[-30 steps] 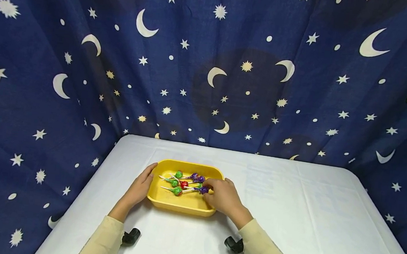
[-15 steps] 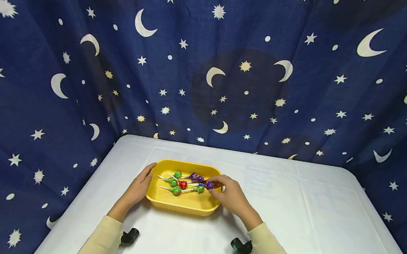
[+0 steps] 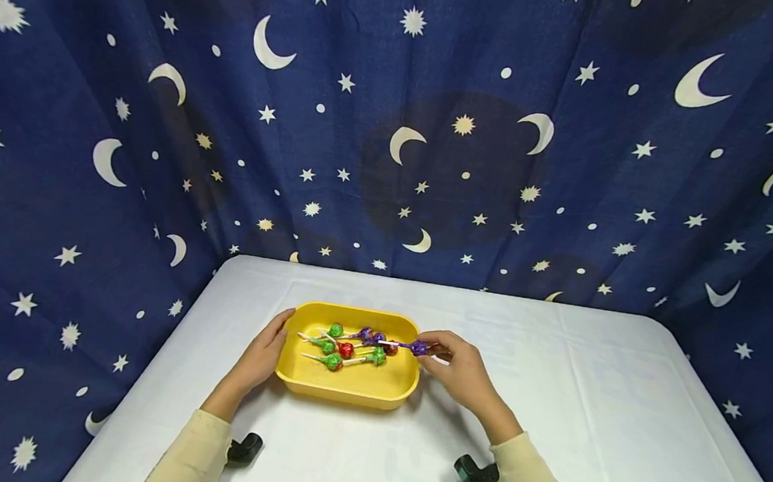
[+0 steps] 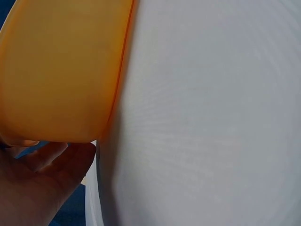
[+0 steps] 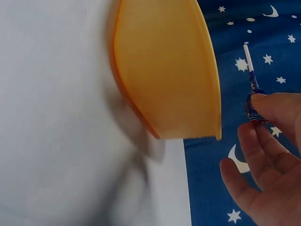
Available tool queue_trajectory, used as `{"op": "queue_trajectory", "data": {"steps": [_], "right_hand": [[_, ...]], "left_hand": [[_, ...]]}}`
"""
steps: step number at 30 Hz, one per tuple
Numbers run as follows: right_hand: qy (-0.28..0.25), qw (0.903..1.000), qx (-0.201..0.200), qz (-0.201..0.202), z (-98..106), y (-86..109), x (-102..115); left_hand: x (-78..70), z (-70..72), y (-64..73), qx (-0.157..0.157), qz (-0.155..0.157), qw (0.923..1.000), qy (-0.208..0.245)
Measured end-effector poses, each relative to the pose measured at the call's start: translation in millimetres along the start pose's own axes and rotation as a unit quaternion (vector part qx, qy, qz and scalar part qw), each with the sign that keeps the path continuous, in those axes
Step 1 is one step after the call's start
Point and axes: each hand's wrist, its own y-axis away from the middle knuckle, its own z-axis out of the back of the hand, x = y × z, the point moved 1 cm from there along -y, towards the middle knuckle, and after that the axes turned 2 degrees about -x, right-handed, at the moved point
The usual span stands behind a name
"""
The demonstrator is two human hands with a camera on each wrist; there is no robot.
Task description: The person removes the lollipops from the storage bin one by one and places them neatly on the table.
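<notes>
A yellow plastic container [image 3: 342, 390] stands on the white-covered table with several lollipops in it, wrapped in green, red and purple. Along its left end lies my left hand [image 3: 263, 352], its fingers [image 4: 70, 162] touching the outside of the wall. My right hand [image 3: 459, 368], just beyond the container's right rim, pinches a purple-wrapped lollipop [image 3: 420, 348] by its head between thumb and forefinger. In the right wrist view that lollipop [image 5: 255, 106] has its white stick pointing away from the palm, and the other fingers are loosely bent beneath it.
The white cloth of the table [image 3: 552, 415] surrounds the container. A dark blue curtain [image 3: 342, 126] with moons and stars hangs behind and at both sides. Black wrist devices [image 3: 244, 450] sit by the sleeve cuffs.
My right hand has moved right, drawing the purple lollipop from among the others to the container's right rim. My left hand keeps its place against the left end.
</notes>
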Motion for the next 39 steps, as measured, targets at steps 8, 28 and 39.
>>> {"op": "queue_trajectory", "data": {"steps": [8,28,39], "right_hand": [[-0.020,0.9994,-0.023,-0.018,14.8,8.6,-13.2],[0.092,0.9904,-0.024,-0.101,47.4,32.5,-56.6],[0.147,0.9791,-0.003,-0.140,55.9,40.0,-64.1]], "left_hand": [[0.9,-0.4,1.1,0.002,0.002,1.0000,0.001],[-1.0,1.8,1.2,0.011,0.002,0.9999,0.003],[-1.4,1.3,1.3,0.013,0.006,0.9999,0.005]]}}
